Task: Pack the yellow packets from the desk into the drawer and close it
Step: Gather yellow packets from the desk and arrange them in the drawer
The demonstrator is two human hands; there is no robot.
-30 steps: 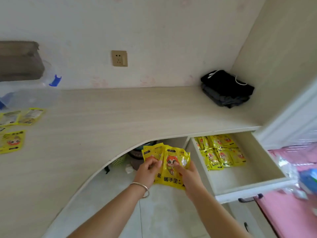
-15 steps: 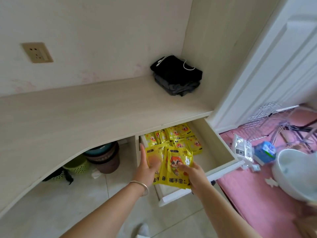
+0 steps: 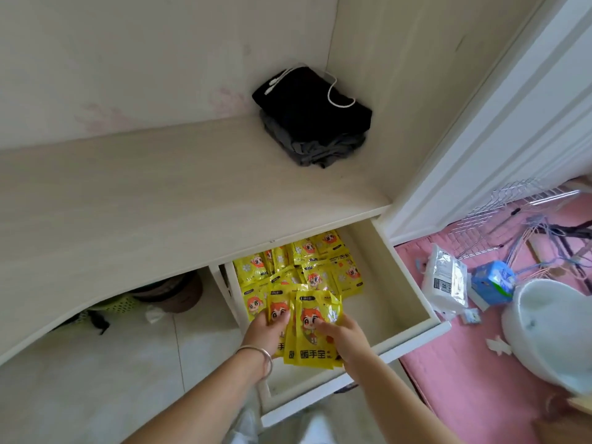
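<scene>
Desk (image 3: 160, 200) bare at centre, folded dark clothes (image 3: 312, 120) in rear corner. Drawer (image 3: 413, 283) pulled open beneath, yellow packets (image 3: 307, 264) stacked at its back. Left hand (image 3: 267, 331) and right hand (image 3: 347, 339) both gripping a fanned bundle of packets (image 3: 309, 347) over drawer front.

Home bedroom: built-in desk (image 3: 160, 193), folded clothes (image 3: 314, 123)
</scene>
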